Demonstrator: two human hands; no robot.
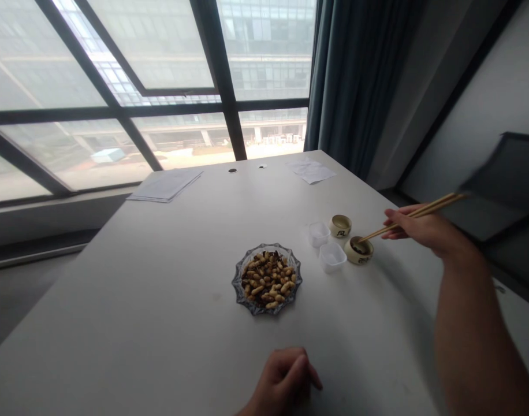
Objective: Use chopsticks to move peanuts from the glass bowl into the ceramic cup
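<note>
My right hand (420, 226) grips a pair of wooden chopsticks (414, 215), whose tips reach down into a small cream ceramic cup (358, 258) with dark marks on its side. Something dark lies inside that cup; its kind is too small to tell. A second cream cup (340, 233) with a dark character stands just behind it. Two clear plastic containers, a nearer one (332, 264) and a farther one (319, 240), stand left of the cups. My left hand (286, 378) rests with curled fingers near the front, below a scalloped glass bowl (238, 283) of peanuts and dark pieces (271, 277).
A white table (160, 323) carries everything. Papers lie at its far left (167, 184), and a crumpled sheet (312, 170) at the far right. Two round holes, one dark (232, 170), are near the back edge. Beyond are a window, a blue curtain (346, 86) and a dark chair (507, 167).
</note>
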